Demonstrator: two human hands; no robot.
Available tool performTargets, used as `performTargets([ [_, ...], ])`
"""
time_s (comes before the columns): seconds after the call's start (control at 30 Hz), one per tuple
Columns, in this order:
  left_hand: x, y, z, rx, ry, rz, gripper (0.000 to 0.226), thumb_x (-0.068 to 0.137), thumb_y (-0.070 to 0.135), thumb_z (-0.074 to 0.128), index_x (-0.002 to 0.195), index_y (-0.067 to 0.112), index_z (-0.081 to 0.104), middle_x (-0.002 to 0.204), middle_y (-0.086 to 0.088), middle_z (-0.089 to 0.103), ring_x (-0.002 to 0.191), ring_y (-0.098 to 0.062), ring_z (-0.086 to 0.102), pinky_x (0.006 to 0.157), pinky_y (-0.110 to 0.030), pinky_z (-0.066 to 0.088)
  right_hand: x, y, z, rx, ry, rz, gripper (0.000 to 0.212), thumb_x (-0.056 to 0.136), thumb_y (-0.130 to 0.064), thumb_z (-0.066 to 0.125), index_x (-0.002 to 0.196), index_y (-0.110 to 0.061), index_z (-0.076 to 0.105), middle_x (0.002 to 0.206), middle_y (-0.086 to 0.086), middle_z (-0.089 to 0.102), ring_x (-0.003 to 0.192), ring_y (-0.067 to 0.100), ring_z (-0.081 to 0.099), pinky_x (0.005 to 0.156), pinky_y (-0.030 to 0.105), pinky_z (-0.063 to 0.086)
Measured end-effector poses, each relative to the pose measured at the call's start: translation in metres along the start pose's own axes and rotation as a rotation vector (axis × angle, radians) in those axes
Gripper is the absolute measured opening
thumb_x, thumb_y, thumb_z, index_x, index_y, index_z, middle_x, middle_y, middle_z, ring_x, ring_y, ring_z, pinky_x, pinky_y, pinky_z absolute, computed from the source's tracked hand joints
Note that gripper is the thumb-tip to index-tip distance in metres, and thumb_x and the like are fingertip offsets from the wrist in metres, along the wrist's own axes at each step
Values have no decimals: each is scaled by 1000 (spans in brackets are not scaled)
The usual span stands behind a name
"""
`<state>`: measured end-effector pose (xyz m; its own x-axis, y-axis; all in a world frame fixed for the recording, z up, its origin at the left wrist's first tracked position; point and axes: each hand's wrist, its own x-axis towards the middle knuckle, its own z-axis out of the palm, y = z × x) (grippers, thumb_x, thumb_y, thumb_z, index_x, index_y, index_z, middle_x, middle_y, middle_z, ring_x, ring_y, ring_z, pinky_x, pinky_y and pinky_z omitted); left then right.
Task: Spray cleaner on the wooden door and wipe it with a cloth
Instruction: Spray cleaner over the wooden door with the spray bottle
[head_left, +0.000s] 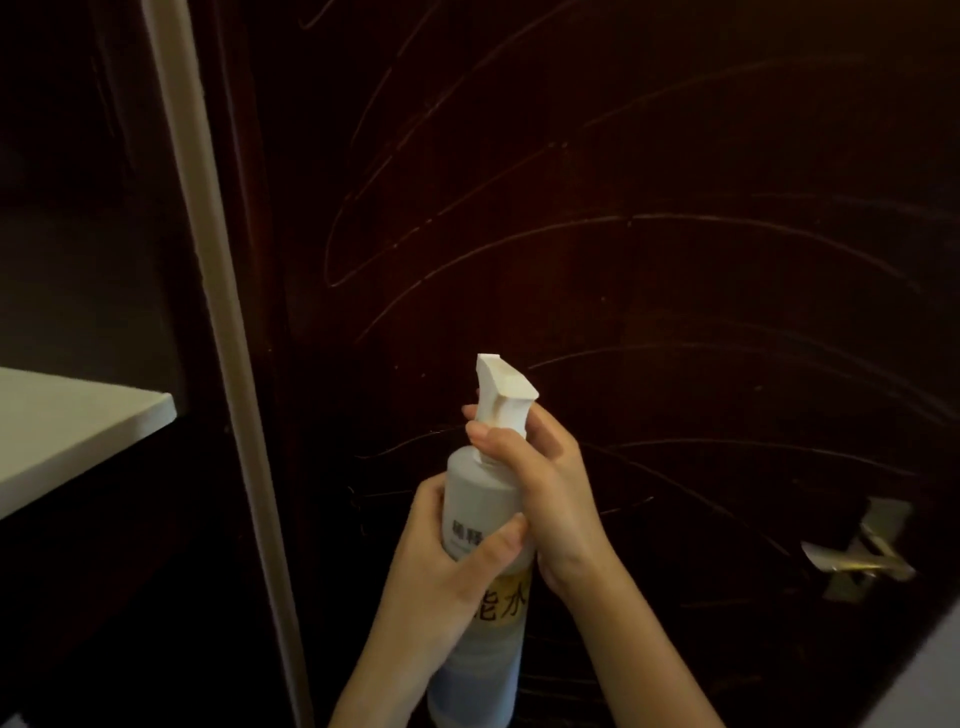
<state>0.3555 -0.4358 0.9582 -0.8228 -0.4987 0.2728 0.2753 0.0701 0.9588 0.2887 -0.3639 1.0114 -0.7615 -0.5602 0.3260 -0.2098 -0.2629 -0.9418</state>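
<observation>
- The left hand (441, 564) is curled round the body of the spray bottle (475, 491). Its thumb lies across the front of the label and its fingers wrap the far side.
- The right hand (553, 483) grips the same bottle higher up, at the neck. Its fingers are folded round the stem just under the white trigger head (501, 387), and one fingertip shows in front of it.
- The bottle stands nearly upright between the two hands. It is pale grey-white, with dark printed characters and a yellow band (511, 597) just below the left thumb.
- The trigger head's nozzle end points up and away, toward the wooden door (649, 234), which fills the view behind and above the bottle.
- The door is dark brown, and thin pale curved streaks sweep across it above and to the right of the bottle.
- To the right of the bottle, about level with its yellow band, a metal lever handle (857, 558) sits on the door.
- Left of the bottle, a pale strip of frame (218, 260) runs top to bottom along the door's edge.
- Farther left of the bottle, past that strip, a white shelf (67, 426) juts in from the picture's edge.
</observation>
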Motion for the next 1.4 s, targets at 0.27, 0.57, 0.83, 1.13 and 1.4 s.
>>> performTargets([
  [0.27, -5, -7, 49, -58, -45, 15, 68, 46, 55, 69, 106, 25, 55, 93, 4, 68, 84, -5, 67, 61, -15, 50, -12, -6, -39, -60, 121, -29, 37, 67, -29, 66, 96, -6, 63, 95, 16, 64, 75, 15, 63, 64, 22, 50],
  [0.57, 0, -11, 82, -79, -164, 19, 69, 48, 55, 69, 109, 24, 55, 94, 0, 69, 86, -11, 68, 63, -19, 52, -19, -14, -75, -85, 251, 21, 37, 64, -30, 67, 91, -5, 61, 86, 16, 64, 73, 16, 62, 64, 25, 50],
  [0.83, 0, -14, 113, -78, -277, 25, 65, 47, 57, 65, 106, 31, 53, 93, 6, 67, 85, -1, 66, 62, -14, 51, -40, -23, -103, -112, 329, 3, 34, 67, -32, 67, 96, -14, 64, 98, 13, 64, 79, 14, 64, 67, 22, 52],
  [1.13, -9, -8, 142, -154, -430, 35, 68, 49, 52, 70, 110, 28, 53, 97, 5, 68, 90, -8, 67, 66, -19, 52, -62, -33, -127, -119, 501, -91, 50, 55, -40, 72, 94, -9, 64, 91, 16, 65, 72, 17, 62, 63, 25, 51],
  [1.4, -17, -9, 160, -179, -543, 20, 65, 51, 50, 72, 110, 30, 53, 98, 7, 68, 92, -8, 66, 69, -21, 53, -77, -34, -142, -116, 625, -110, 50, 50, -42, 71, 89, -11, 66, 83, 18, 66, 69, 19, 62, 61, 27, 51],
])
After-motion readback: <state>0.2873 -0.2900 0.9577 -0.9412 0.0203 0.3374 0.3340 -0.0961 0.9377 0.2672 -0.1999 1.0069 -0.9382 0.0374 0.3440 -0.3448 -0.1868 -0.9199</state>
